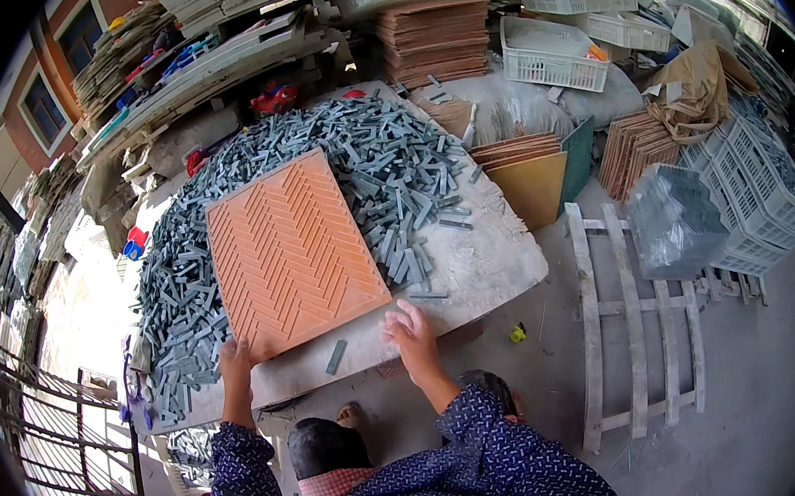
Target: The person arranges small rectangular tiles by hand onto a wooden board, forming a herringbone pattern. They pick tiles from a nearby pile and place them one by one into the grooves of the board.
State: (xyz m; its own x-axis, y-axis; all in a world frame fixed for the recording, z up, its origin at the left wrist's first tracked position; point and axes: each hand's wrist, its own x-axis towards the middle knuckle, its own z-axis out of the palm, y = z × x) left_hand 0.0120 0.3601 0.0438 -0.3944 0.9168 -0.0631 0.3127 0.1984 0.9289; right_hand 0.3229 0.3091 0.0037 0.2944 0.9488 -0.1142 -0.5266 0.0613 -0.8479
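Head view: an orange square mould board (pixel 292 252), ribbed in a herringbone pattern, is seen lying flat on a dusty grey worktable (pixel 488 262), turned so one corner points near. The left hand (pixel 235 361) is set at that near corner, fingers curled over the board's edge; whether it is gripped or merely touched cannot be told. The right hand (pixel 413 337) is laid open and flat, palm down, on the table edge just beside the board's right corner, and nothing is held in it. A large heap of small grey strips (pixel 369 153) is banked along the far and left sides of the board, with one stray strip (pixel 336 357) lying on the table between the hands. The board's grooves appear unfilled, so the step in hand is judged to be the positioning of the board. The next move would call for strips to be gathered from the heap, reached by the free right hand. White plastic crates (pixel 553 56) are stacked far right.
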